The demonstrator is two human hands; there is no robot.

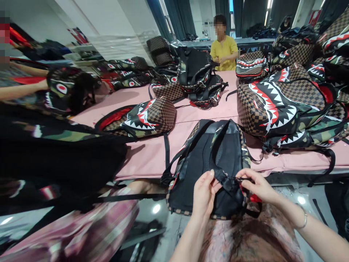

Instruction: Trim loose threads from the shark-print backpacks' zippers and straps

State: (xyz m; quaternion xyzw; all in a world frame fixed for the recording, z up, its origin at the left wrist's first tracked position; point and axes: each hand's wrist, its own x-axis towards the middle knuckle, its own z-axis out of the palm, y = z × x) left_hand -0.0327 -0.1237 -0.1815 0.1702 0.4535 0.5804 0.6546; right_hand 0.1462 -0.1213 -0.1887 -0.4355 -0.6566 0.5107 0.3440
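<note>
A backpack [188, 189] with a black back panel and checkered edges lies back side up at the table's front edge, its lower end over the person's lap. My left hand [205, 193] pinches the lower end of its black shoulder strap [218, 153], near a buckle. My right hand [252, 182] is closed on a thin dark item, perhaps scissors or a strap end, too small to name for certain, just right of the buckle. Something red shows under my right hand.
Shark-mouth backpacks are piled on the pink table [188, 129], at right [272, 105], at centre back [193, 69] and at left [155, 116]. Beside me on the left, a person in plaid [103, 225] sits close, near a large dark bag. A person in yellow [225, 51] stands beyond the table.
</note>
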